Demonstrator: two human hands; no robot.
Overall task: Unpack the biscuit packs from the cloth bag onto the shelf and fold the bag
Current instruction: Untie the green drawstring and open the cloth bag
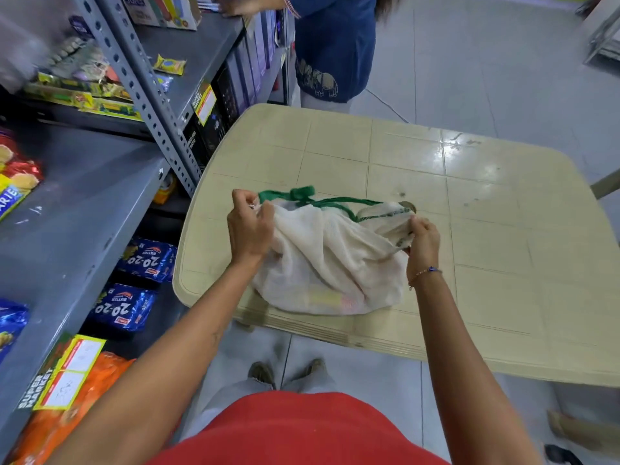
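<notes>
Bag [330,260]: cream cloth, lying slumped on the near-left part of the tabletop [486,209], mouth turned away from the person; faint yellow and pink shapes show through the cloth at its near end, probably biscuit packs [330,298] not yet taken out.
Cord [303,193]: green drawstring, trailing on the tabletop just beyond the bag's mouth, between the two hands.
Left hand [250,226]: closed, pinching the bag's rim at the left end of the mouth.
Right hand [423,241]: closed, gripping gathered cloth at the right end of the mouth.
Hands together: well apart, one at each end of the mouth, with the cloth drawn between them.
Shelf [77,209]: grey metal, left of the bag; its nearest board is largely bare, with packets at its far-left edge and blue packs on the level below.
Step in hand (judged): opening the bag's mouth; unpacking not yet begun, folding still to come.
Next move (judged): widen the mouth enough for one hand to reach in while the other holds the rim, then carry a pack leftward to the shelf.
</notes>
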